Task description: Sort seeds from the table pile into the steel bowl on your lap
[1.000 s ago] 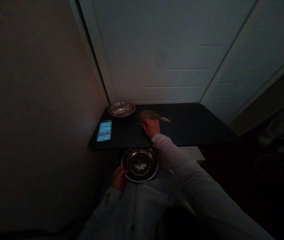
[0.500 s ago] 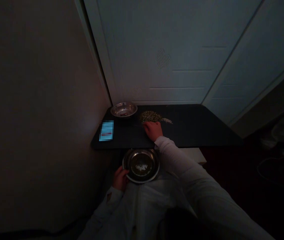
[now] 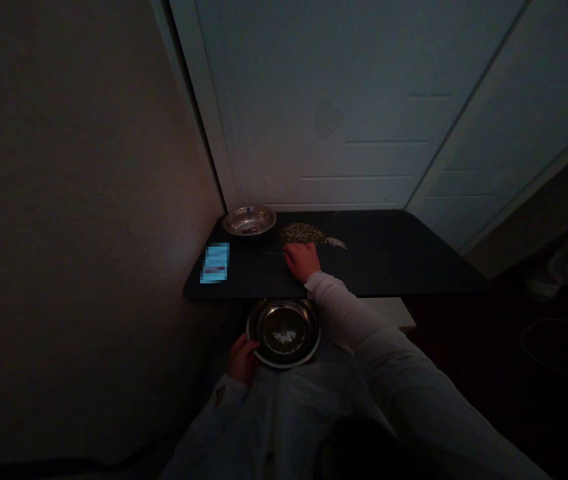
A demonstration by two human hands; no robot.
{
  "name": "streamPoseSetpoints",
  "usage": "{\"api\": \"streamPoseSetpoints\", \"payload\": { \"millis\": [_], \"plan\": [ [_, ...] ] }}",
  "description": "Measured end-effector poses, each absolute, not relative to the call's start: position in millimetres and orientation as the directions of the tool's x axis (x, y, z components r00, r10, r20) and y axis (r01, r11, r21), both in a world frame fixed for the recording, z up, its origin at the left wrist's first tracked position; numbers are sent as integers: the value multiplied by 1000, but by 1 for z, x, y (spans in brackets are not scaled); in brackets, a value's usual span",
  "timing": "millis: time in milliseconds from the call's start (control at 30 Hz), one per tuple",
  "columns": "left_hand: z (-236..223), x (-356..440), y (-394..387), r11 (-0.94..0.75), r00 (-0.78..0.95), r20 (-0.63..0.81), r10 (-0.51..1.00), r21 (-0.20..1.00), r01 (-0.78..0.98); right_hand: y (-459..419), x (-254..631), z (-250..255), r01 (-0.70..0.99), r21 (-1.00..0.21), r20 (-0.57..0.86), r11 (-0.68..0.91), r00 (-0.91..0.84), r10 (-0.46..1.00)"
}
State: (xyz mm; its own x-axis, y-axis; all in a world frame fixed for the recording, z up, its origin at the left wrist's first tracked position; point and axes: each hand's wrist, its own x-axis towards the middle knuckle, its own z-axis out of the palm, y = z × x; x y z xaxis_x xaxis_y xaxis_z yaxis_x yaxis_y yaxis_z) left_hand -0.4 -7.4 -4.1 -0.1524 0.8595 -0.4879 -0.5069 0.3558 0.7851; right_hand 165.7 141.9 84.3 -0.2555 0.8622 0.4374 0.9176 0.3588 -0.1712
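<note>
Greenish grains (image 3: 301, 233) lay twelve o'clock from right hand (image 3: 302, 261), grip unclear; left hand (image 3: 242, 361) pinched round steel bowl (image 3: 284, 365), ideally level.

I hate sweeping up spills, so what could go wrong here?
The left hand holds only one side of the lower bowl, so it might tip and spill the small bits inside. The right hand, close to the loose grain pile, might scatter some across the dark tabletop.

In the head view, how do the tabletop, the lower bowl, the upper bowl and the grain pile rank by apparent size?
1. Tabletop
2. Lower bowl (its nearness may enlarge it)
3. Upper bowl
4. Grain pile
</note>
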Motion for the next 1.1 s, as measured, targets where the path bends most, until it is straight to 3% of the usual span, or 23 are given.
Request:
{"api": "streamPoseSetpoints", "payload": {
  "millis": [400,500,700,767,967,1100],
  "plan": [
    [-4,-2,-8,378,-180,-530,829,767,-518,126,189,83,890,-161,437,427,-323,839],
    [-5,-3,-8,371,-164,-523,836,761,-533,122,203,82,873,-225,455,432,-298,839],
    [-4,-3,-7,364,-152,-510,847,762,-536,135,221,73,789,-514,479,337,-62,875],
    [-5,-3,-7,365,-164,-515,842,765,-530,138,222,71,782,-531,489,326,-31,872],
    [-7,-3,-6,348,-164,-489,857,782,-517,135,217,72,836,-412,532,361,-100,841],
    [-4,-3,-7,359,-171,-514,841,766,-534,135,223,68,794,-536,554,287,74,829]
  ]
}}
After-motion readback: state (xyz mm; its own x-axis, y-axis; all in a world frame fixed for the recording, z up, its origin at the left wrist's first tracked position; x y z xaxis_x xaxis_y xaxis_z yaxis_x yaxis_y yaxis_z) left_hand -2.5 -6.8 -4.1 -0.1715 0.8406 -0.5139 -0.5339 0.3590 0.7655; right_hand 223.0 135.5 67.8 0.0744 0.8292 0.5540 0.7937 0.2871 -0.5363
